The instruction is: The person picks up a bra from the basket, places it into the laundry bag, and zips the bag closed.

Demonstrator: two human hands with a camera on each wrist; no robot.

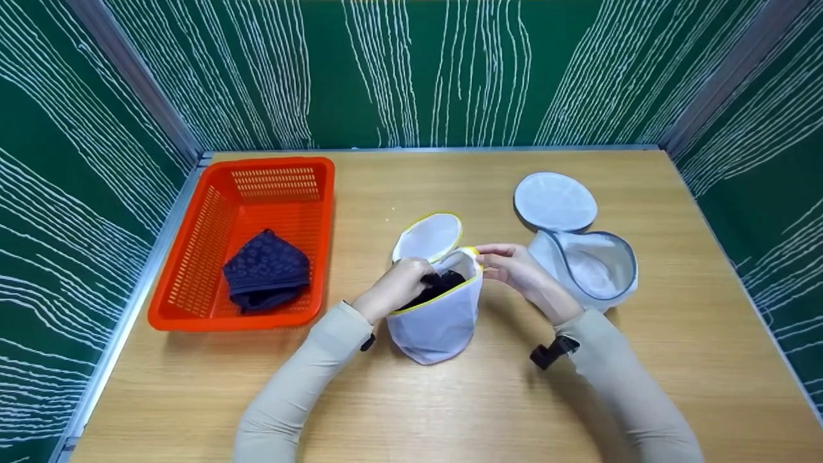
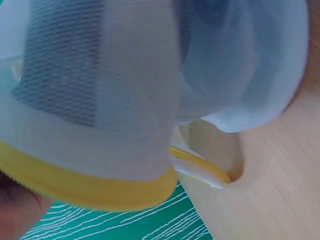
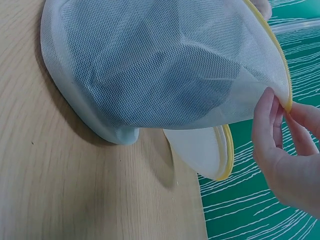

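A white mesh laundry bag [image 1: 437,331] with a yellow zipper edge stands upright on the table, its round lid [image 1: 429,236] folded back. My left hand [image 1: 402,286] reaches over the rim, fingers curled at a dark garment [image 1: 443,281] inside; the fingertips are partly hidden. My right hand [image 1: 514,267] pinches the yellow rim on the right side. In the right wrist view, the thumb and fingers of the right hand [image 3: 285,150] hold that edge, and dark cloth shows through the mesh [image 3: 165,75]. The left wrist view shows little of the left hand [image 2: 20,212], behind the yellow rim.
On the left sits an orange plastic basket [image 1: 241,323] holding a folded navy garment [image 1: 267,270]. A second mesh bag [image 1: 617,283] with grey edging stands to the right, its round lid [image 1: 556,200] opened backward. Green panels with white lines [image 1: 424,77] enclose the wooden table [image 1: 411,411].
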